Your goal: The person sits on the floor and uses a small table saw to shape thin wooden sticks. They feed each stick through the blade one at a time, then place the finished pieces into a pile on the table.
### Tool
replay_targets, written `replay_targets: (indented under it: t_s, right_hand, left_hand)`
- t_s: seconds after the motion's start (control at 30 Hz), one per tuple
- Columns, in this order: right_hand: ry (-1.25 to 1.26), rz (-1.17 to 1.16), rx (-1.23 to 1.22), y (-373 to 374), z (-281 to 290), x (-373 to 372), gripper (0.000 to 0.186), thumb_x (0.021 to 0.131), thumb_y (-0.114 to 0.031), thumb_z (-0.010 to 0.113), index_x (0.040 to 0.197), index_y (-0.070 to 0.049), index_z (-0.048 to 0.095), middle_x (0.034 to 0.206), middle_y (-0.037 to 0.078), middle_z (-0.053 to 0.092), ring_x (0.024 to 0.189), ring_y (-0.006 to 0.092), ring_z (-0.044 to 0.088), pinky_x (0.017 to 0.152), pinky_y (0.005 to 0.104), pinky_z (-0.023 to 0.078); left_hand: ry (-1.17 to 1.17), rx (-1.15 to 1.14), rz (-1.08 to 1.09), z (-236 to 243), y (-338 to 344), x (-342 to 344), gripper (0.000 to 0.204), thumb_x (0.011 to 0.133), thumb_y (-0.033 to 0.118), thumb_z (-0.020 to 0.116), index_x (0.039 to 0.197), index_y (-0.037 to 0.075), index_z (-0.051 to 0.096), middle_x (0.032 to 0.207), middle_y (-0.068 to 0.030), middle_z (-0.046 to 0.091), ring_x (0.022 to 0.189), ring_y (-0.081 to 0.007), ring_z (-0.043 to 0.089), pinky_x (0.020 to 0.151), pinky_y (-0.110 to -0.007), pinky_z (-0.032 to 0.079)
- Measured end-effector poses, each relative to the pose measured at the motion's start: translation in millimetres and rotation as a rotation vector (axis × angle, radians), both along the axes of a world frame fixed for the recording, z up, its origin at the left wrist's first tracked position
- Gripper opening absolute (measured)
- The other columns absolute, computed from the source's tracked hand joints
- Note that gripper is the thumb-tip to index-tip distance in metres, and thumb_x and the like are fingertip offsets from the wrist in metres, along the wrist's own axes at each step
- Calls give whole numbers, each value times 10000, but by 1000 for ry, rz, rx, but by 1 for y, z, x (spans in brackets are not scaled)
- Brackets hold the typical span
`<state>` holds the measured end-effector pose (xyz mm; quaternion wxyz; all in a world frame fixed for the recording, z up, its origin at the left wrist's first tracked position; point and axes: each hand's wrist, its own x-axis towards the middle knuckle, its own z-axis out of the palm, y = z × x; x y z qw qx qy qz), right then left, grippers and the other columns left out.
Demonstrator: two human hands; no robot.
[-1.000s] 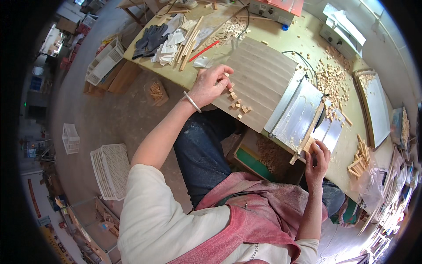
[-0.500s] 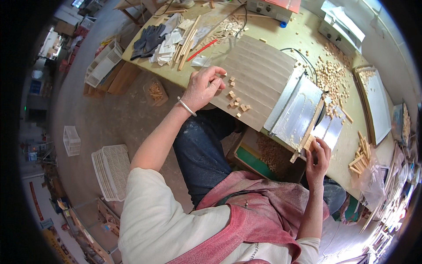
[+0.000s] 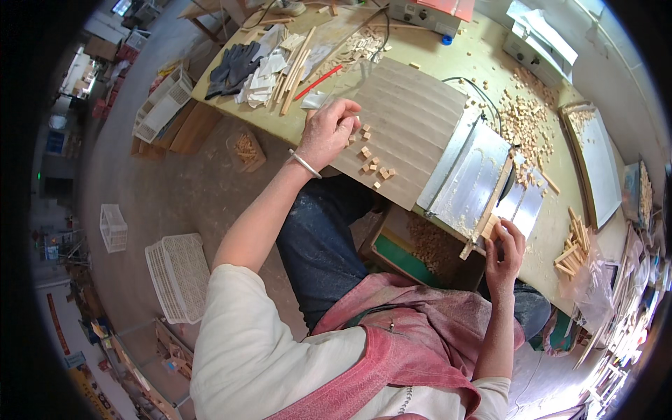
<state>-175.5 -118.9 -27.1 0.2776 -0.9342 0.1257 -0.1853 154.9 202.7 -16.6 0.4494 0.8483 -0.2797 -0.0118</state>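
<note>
My left hand (image 3: 329, 134) is raised by the near left edge of a cardboard sheet (image 3: 409, 112), its fingers curled toward the thumb. A small pale thing seems to be at the fingertips, too small to make out. Several small wooden cubes (image 3: 373, 164) lie loose on the cardboard beside this hand. My right hand (image 3: 505, 252) pinches a light wooden piece (image 3: 492, 225) at the near end of a wooden strip (image 3: 498, 189) on a small table saw's metal top (image 3: 476, 171). The dark round blade (image 3: 509, 183) shows partly beside the strip, farther from my fingers.
Many cut cubes (image 3: 525, 122) are heaped behind the saw. Wooden sticks (image 3: 575, 245) and a framed tray (image 3: 593, 164) are at the right. Dark gloves (image 3: 234, 68), thin strips and a red stick (image 3: 318, 82) lie at the far left. Below the table edge, a box (image 3: 402, 259) holds wood pieces.
My left hand's fingers have curled slightly more, and the hand has shifted very little. The right hand remains at the wooden piece. The whole view has moved slightly.
</note>
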Motion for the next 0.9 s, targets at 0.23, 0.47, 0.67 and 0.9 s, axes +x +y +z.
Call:
replay_targets:
  t_s: [0.23, 0.47, 0.67, 0.9]
  right_hand:
    - [1, -2, -13, 1, 2, 0, 383, 907, 49, 745, 1277, -29, 689, 1383, 164, 636, 1308, 352, 595, 1097, 435, 487]
    - [3, -10, 10, 1, 1, -1, 382, 913, 36, 752, 1283, -23, 683, 1381, 170, 634, 1313, 354, 594, 1102, 434, 484]
    - [4, -4, 5, 1, 2, 0, 385, 909, 39, 755, 1283, -19, 682, 1383, 170, 632, 1313, 356, 593, 1099, 436, 485]
    - [-9, -10, -13, 2, 1, 0, 391, 893, 52, 751, 1272, -17, 684, 1375, 171, 636, 1296, 359, 596, 1099, 439, 475]
  left_hand:
    - [50, -79, -20, -5, -11, -1, 200, 1011, 56, 590, 1194, 14, 660, 937, -97, 786, 861, -174, 756, 794, -328, 588]
    - [230, -12, -75, 18, -11, -11, 226, 1032, 57, 581, 1239, -9, 643, 909, -69, 769, 887, -129, 729, 805, -288, 572]
    - [-25, -1, -49, 6, -7, -10, 210, 1027, 46, 581, 1215, -9, 655, 878, -68, 749, 811, -108, 688, 774, -279, 551]
    - [156, -44, -8, 13, 9, -13, 163, 1014, 55, 593, 1146, 12, 680, 869, -94, 788, 786, -172, 761, 724, -332, 599]
